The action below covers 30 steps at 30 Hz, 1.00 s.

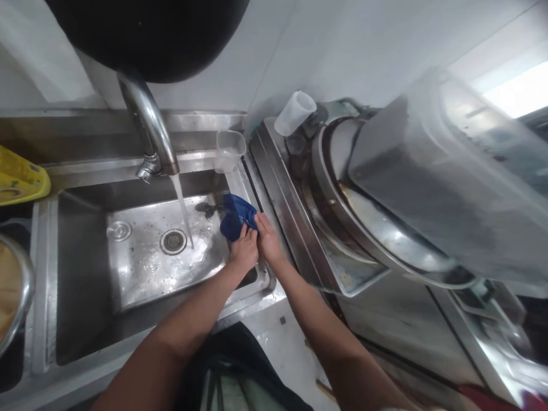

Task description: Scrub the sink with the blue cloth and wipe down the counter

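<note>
Both my hands grip a dark blue cloth (234,216) over the right side of a steel sink (85,274). My left hand (244,251) holds the cloth's lower end, my right hand (268,240) holds it beside the sink's right rim. Water runs from the chrome tap (149,128) and lands near the round drain (173,241), just left of the cloth.
A clear plastic cup (229,149) stands on the sink's back right corner. A white cup (295,112) lies tipped on the steel machine (385,228) at right. A yellow item (19,180) and a metal bowl (12,285) sit at left. A drain plug (119,230) lies in the basin.
</note>
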{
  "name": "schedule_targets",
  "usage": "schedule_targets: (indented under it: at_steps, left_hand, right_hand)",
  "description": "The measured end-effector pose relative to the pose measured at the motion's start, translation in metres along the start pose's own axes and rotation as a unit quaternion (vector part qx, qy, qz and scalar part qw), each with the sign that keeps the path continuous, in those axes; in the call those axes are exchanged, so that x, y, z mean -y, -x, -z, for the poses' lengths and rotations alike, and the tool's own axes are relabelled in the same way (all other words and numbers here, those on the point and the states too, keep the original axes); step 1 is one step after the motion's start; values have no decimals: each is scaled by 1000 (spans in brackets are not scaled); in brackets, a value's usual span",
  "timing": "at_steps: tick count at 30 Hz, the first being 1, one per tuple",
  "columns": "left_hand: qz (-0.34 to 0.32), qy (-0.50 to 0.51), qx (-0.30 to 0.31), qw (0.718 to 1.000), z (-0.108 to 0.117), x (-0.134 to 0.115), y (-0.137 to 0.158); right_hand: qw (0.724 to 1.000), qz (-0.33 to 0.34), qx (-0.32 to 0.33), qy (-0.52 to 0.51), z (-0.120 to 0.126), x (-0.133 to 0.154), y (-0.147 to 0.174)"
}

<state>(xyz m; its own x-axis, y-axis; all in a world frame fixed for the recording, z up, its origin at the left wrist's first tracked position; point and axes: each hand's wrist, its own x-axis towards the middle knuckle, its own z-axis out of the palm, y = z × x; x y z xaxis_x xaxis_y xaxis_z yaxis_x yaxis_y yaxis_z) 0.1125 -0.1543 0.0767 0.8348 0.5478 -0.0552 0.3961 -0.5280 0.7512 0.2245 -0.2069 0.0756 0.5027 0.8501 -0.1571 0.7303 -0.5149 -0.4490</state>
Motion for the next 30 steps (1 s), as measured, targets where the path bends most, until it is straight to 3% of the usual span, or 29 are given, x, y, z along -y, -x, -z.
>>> schedule_targets:
  at_steps: [3,8,11,18,21,25,30]
  left_hand:
    - [7,-4,25,1000,4,-5,16]
    - [32,-36,38,998,19,-12,14]
    - [61,-60,36,996,18,-22,20]
    - [88,-86,62,991,-21,-79,78]
    - [67,-101,67,990,-41,-94,113]
    - [12,-117,27,993,-51,-91,157]
    - [19,-149,-11,989,-34,-68,204]
  right_hand:
    - [1000,0,17,17,-1,5,20]
    - [995,46,76,53,7,9,1]
    - [991,63,97,63,11,9,5]
    - [983,102,137,70,27,-22,95]
    - [978,135,145,65,29,-41,139]
    - [970,191,104,108,17,-49,182]
    - [957,235,31,170,-13,-13,210]
